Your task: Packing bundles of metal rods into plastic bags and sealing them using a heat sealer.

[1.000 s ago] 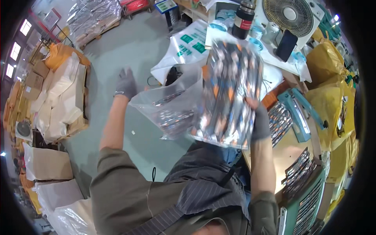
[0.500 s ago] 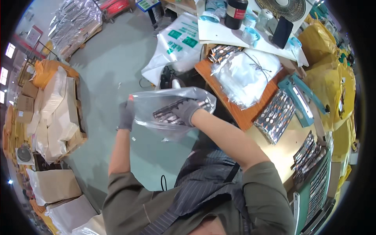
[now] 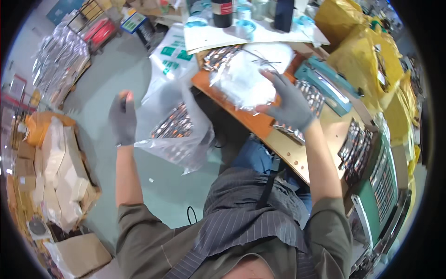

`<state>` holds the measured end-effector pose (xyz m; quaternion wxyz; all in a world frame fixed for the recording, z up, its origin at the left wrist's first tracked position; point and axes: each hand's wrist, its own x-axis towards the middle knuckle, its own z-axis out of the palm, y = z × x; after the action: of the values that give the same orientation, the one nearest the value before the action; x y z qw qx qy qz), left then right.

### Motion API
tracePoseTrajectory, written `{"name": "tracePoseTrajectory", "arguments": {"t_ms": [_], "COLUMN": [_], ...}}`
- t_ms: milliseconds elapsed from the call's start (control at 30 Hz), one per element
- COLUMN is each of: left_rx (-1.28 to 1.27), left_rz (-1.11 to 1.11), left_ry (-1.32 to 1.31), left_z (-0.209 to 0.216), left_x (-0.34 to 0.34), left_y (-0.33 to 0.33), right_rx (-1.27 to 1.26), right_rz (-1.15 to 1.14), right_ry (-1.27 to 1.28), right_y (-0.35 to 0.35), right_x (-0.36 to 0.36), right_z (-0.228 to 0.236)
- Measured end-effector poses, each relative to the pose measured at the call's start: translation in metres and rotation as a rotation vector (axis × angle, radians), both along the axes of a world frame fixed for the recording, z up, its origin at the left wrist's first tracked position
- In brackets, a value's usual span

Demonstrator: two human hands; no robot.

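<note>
My left hand (image 3: 123,121), in a grey glove, is closed at the edge of a clear plastic bag (image 3: 195,146). The exact grip on the thin film is hard to make out. Inside the bag lies a bundle of dark patterned packets (image 3: 174,123) with orange and white spots. My right hand (image 3: 290,102), also gloved with bare fingertips, hovers over a stack of clear plastic bags (image 3: 244,76). Its thumb and fingers are spread, and nothing is held between them. Partly hidden under that hand and wrist is a pile of similar patterned packets (image 3: 310,95).
A teal bar sealer (image 3: 325,86) stands on the table (image 3: 320,149), near another row of packets (image 3: 355,149). A white shelf (image 3: 260,35) carries a dark bottle (image 3: 222,13) and tape rolls. Wrapped stacks (image 3: 62,172) stand left; yellow sacks (image 3: 367,56) stand right.
My right hand has come out of the plastic bag and moved right, over the stacked bags. The packets stay inside. My left hand has shifted left, and the whole view has turned.
</note>
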<state>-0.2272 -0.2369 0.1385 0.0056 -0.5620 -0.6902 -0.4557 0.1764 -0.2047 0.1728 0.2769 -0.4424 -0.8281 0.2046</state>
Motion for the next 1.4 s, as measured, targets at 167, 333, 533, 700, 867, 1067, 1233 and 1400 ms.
{"name": "tracePoseTrajectory", "arguments": {"t_ms": [167, 333, 533, 700, 867, 1067, 1233, 1400], "left_rx": [-0.185, -0.172, -0.282, -0.219, -0.348, -1.074, -0.928, -0.565], "left_rz": [-0.724, -0.83, -1.036, -1.134, -1.272, -1.001, -1.535, -1.566], "left_ry": [-0.149, 0.273, 0.02, -0.405, -0.346, -1.92, -1.705, -1.234], "left_z": [-0.027, -0.107, -0.109, -0.019, -0.044, -0.002, 0.016, 0.025], "left_x": [0.172, 0.266, 0.239, 0.309, 0.38, 0.366, 0.398, 0.378], "left_y": [0.088, 0.158, 0.204, 0.061, -0.06, -0.067, -0.065, -0.021], "right_rx": [-0.623, -0.809, -0.594, -0.59, -0.664, -0.389, -0.248, 0.021], "right_rz": [-0.551, -0.734, -0.931, -0.636, -0.365, -0.705, -0.697, -1.387], "right_ry": [0.439, 0.581, 0.875, 1.054, 0.923, 0.566, 0.301, -0.049], "right_y": [-0.148, -0.299, -0.356, -0.311, -0.181, -0.177, -0.2, -0.243], "right_x": [0.148, 0.167, 0.188, 0.198, 0.14, 0.195, 0.235, 0.394], "right_z": [-0.127, -0.119, -0.13, -0.119, -0.078, -0.102, -0.058, -0.03]}}
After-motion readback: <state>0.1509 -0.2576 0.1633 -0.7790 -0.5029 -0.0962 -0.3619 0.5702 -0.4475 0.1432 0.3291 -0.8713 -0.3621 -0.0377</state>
